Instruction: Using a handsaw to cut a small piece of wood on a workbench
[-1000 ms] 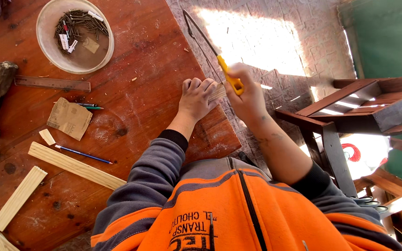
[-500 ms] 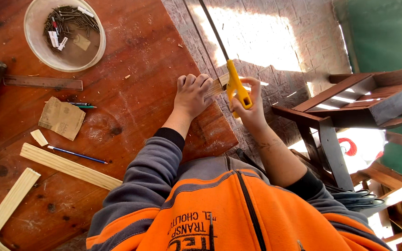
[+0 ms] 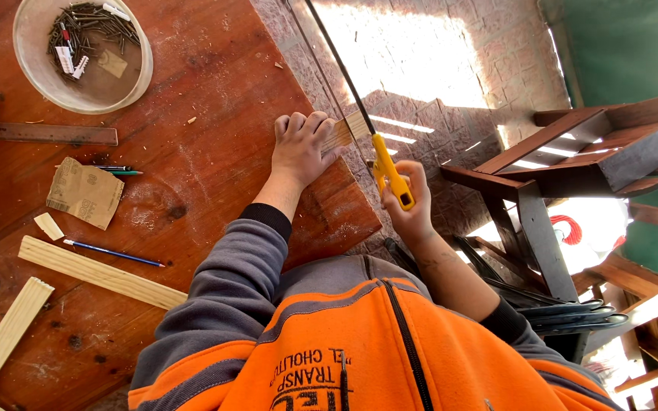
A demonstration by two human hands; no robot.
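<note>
— So, where are the hands?

— At the edge of the red wooden table. The left hand presses a small wood strip flat, its end overhanging the edge.

— And the right?

— The right hand grips a yellow-handled saw, its blade crossing the strip's overhanging end.

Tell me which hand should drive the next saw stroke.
Likely the right hand: it grips the saw's yellow handle, while the left hand pins the wood strip at the table edge.
</note>
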